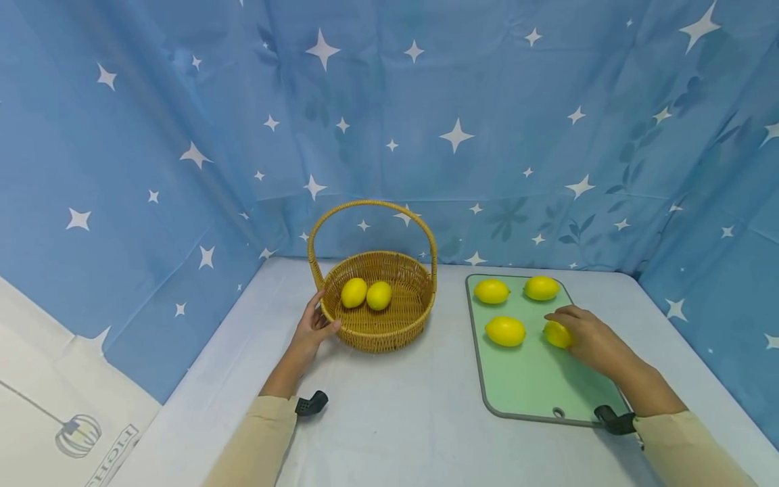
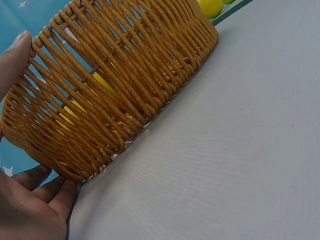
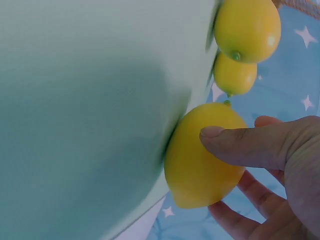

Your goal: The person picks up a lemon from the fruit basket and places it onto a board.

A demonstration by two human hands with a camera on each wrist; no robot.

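Note:
My right hand [image 1: 589, 338] grips a yellow lemon [image 3: 202, 160] at the cutting board's right side, thumb on one side and fingers round the other. The lemon sits right at the surface of the pale green cutting board [image 1: 541, 389]. My left hand [image 1: 312, 331] holds the left side of a round wicker basket [image 1: 380, 341]; its thumb is at the rim and the fingers lie low against the wall in the left wrist view. Inside the basket lie two lemons, one on the left [image 1: 353, 293] and one beside it [image 1: 379, 295].
Three other lemons lie on the board: back left [image 1: 491, 291], back right [image 1: 541, 288] and middle left [image 1: 506, 331]. The basket's tall arched handle [image 1: 365, 203] stands upright. A white cloth covers the table [image 1: 389, 419], and a blue starred curtain [image 1: 389, 135] hangs behind it.

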